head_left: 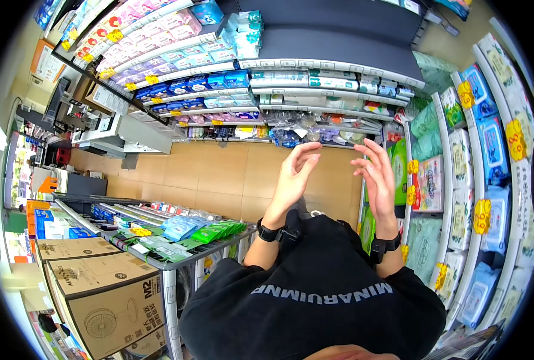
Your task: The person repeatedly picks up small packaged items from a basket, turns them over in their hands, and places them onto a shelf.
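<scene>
Both of my hands are raised in front of my chest, above the tiled aisle floor (213,174). My left hand (297,171) has its fingers loosely bent and apart, with nothing in it. Facing it across a gap, my right hand (378,174) is also empty, fingers spread and slightly curled. A dark strap with a small device (273,234) circles my left wrist, and another strap (385,247) is on the right one. Beyond the hands, the lowest shelf holds clear plastic-wrapped goods (297,125). Green packs (398,171) stand on the shelf nearest my right hand.
Shelves of tissue packs (153,30) and blue packs (207,83) run along the far side. Wipes packs (494,150) line the right-hand shelves. At left are a low display with green packets (219,231) and cardboard fan boxes (108,300). A checkout counter (144,129) stands farther back.
</scene>
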{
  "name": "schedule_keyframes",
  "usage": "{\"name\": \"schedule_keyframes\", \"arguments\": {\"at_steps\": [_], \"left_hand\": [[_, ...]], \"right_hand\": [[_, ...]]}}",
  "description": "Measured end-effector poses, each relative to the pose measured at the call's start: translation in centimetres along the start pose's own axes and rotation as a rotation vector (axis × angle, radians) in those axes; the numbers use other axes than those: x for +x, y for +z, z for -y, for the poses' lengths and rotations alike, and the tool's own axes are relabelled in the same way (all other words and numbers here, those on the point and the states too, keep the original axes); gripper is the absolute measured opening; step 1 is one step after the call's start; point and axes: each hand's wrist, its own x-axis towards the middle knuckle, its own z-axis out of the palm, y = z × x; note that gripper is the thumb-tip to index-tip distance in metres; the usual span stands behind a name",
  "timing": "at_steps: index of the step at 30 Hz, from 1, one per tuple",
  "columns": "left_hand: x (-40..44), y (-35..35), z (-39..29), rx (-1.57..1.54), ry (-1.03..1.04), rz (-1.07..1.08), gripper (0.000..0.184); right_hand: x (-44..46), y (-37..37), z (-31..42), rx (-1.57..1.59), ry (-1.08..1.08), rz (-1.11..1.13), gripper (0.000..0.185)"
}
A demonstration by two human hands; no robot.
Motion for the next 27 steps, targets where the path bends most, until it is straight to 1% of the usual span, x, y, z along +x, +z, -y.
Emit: {"name": "schedule_keyframes", "arguments": {"at_steps": [2, 9, 17, 27], "left_hand": [[-0.9, 0.5, 0.0, 0.044, 0.012, 0.014, 0.033], [-3.7, 1.3, -0.9, 0.033, 0.012, 0.079, 0.033], [-6.7, 0.8, -2.0, 0.038, 0.010, 0.145, 0.033], [-11.8, 0.8, -2.6, 0.043, -0.043, 0.285, 0.034]], "right_hand": [[-1.5, 0.0, 0.3, -0.025, -0.019, -0.011, 0.048], [-5.4, 0.5, 1.0, -0.054, -0.044, -0.049, 0.048], [-9.4, 2.6, 1.5, -0.030, -0.068, -0.089, 0.050], [-17.2, 4.9, 1.7, -0.031, -0.098, -0.225, 0.052]]}}
